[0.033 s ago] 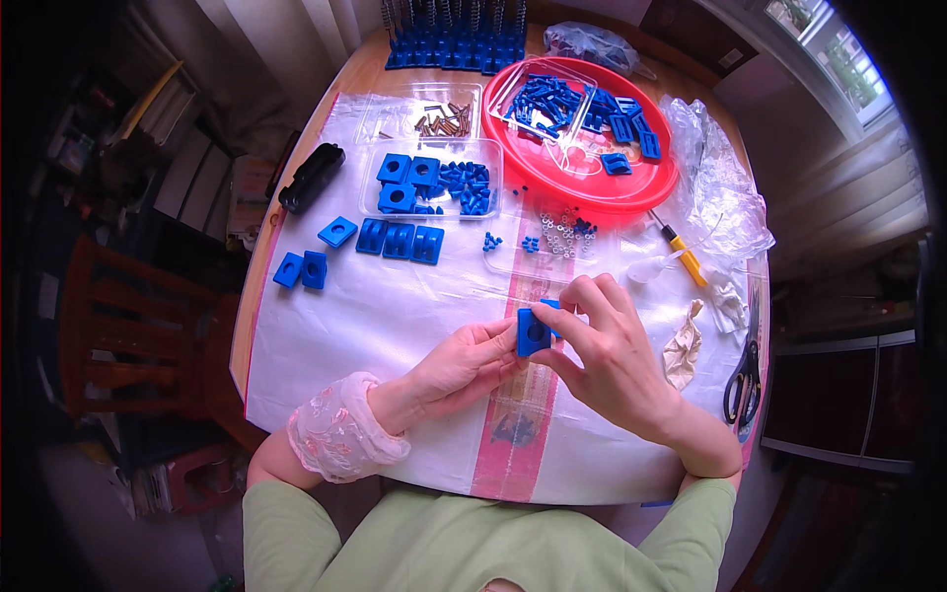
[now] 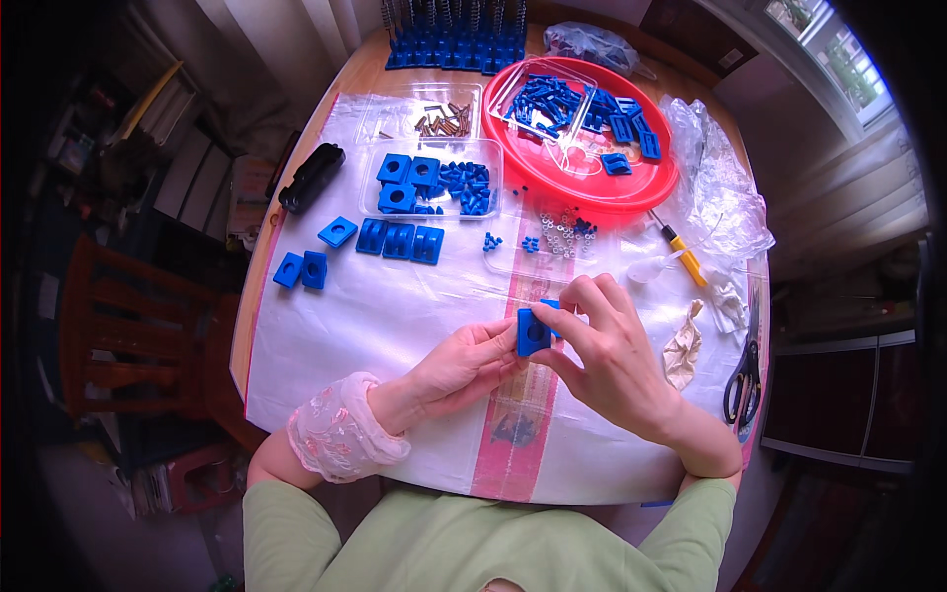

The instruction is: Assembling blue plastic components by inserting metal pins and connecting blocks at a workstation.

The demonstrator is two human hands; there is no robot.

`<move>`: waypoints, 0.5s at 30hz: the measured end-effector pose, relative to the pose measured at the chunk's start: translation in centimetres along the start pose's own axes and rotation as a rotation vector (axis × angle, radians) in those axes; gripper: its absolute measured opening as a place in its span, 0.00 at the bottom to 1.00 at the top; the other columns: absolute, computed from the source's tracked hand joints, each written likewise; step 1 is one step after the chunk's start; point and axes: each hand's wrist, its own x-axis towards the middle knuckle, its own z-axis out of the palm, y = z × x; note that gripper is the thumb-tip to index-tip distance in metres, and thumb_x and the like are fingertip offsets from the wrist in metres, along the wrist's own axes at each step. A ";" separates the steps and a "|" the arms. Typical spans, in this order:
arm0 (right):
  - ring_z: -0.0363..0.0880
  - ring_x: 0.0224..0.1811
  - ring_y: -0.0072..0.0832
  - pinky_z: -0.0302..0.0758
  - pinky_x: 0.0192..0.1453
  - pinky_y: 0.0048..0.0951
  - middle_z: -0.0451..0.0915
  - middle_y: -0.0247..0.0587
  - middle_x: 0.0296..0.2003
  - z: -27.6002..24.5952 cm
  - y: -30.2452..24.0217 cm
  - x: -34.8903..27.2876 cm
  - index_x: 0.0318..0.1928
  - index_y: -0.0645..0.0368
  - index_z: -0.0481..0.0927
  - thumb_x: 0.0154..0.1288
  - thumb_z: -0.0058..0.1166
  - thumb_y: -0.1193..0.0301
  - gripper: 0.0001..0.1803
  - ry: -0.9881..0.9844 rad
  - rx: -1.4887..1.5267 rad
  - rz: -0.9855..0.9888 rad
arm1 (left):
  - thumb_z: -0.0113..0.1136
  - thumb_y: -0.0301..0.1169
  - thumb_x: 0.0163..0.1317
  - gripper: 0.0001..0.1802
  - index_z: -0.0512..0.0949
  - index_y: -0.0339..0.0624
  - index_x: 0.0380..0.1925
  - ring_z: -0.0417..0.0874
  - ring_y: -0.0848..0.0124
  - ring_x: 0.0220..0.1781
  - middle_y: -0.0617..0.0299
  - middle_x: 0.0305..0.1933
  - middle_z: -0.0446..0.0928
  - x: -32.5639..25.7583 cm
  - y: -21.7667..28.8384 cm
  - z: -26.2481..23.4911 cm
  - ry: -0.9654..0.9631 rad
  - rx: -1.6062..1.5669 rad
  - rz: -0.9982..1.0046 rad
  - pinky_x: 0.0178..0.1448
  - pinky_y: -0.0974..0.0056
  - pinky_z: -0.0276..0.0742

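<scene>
Both my hands meet over a white plastic sheet [image 2: 395,316] spread on a round wooden table. Between them is a small blue plastic block [image 2: 534,333] with a round hole in its face. My left hand [image 2: 454,367] holds it from the left with its fingertips. My right hand [image 2: 607,350] pinches its right side and top, and a second blue bit shows under its fingers. Just behind lie a row of three blue blocks [image 2: 400,240] and a clear tray [image 2: 431,178] of blue blocks and small blue pegs.
A red round tray [image 2: 592,192] of blue parts stands at the back right. Nearby are a clear tray of brown screws [image 2: 424,113], small nuts [image 2: 562,232], a yellow screwdriver [image 2: 681,252], scissors [image 2: 742,380], a black object [image 2: 312,177] and crumpled plastic bags [image 2: 720,187]. A wooden chair [image 2: 128,335] stands to the left.
</scene>
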 end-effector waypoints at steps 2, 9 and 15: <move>0.69 0.43 0.37 0.67 0.47 0.37 0.70 0.41 0.38 0.0 0.0 0.0 0.47 0.60 0.78 0.45 0.69 0.73 0.25 0.000 0.001 0.000 | 0.48 0.37 0.74 0.21 0.69 0.38 0.61 0.74 0.78 0.59 0.64 0.57 0.75 0.0 0.0 0.0 0.000 0.004 0.002 0.65 0.70 0.71; 0.69 0.43 0.37 0.67 0.47 0.37 0.70 0.41 0.38 0.1 0.1 0.0 0.47 0.61 0.78 0.45 0.69 0.73 0.25 -0.001 0.008 0.005 | 0.49 0.38 0.74 0.21 0.69 0.39 0.61 0.74 0.79 0.59 0.65 0.57 0.75 0.0 0.0 -0.1 0.000 0.019 0.008 0.65 0.70 0.70; 0.68 0.43 0.37 0.67 0.48 0.37 0.70 0.41 0.38 0.1 0.1 0.0 0.48 0.61 0.78 0.45 0.69 0.73 0.25 -0.005 0.012 0.005 | 0.50 0.38 0.73 0.21 0.69 0.40 0.61 0.74 0.79 0.59 0.66 0.57 0.75 0.0 0.0 -0.2 0.000 0.021 0.003 0.63 0.70 0.70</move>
